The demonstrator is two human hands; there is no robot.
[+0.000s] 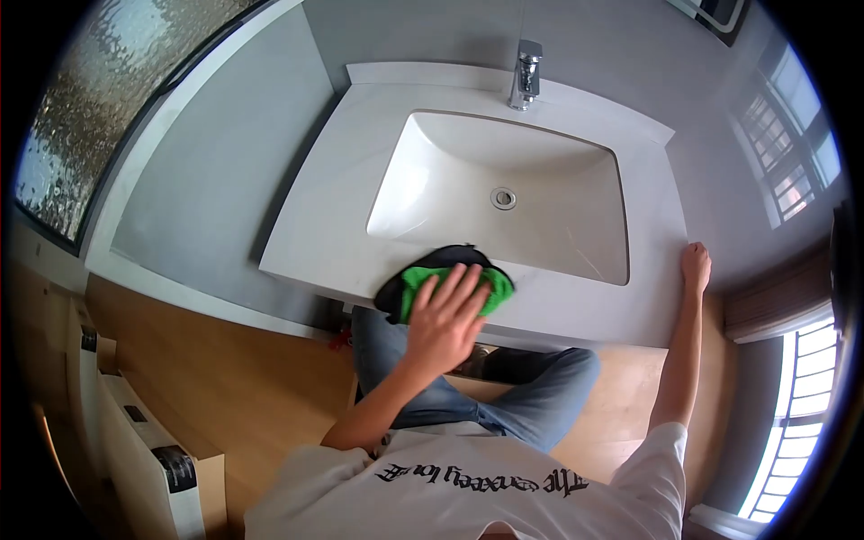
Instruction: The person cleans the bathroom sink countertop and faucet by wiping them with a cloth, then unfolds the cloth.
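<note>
My left hand point(445, 322) presses on a green and black cloth point(416, 270), its fingers bent over the fabric and gripping it. The cloth lies on the front rim of the white countertop point(315, 216), just before the sink basin point(450, 171), and its left part hangs at the front edge. At the right, my right hand point(696, 265) is closed at the countertop's side edge, its fingertips hidden from view. Inside the basin a round metal drain point(503, 199) shows.
A chrome faucet point(526, 76) stands behind the basin. My legs point(540, 396) are bent under the counter front. White-sided boxes or panels point(144, 450) stand at the lower left, near a textured glass pane point(90, 117). A barred window point(796, 414) is at the right.
</note>
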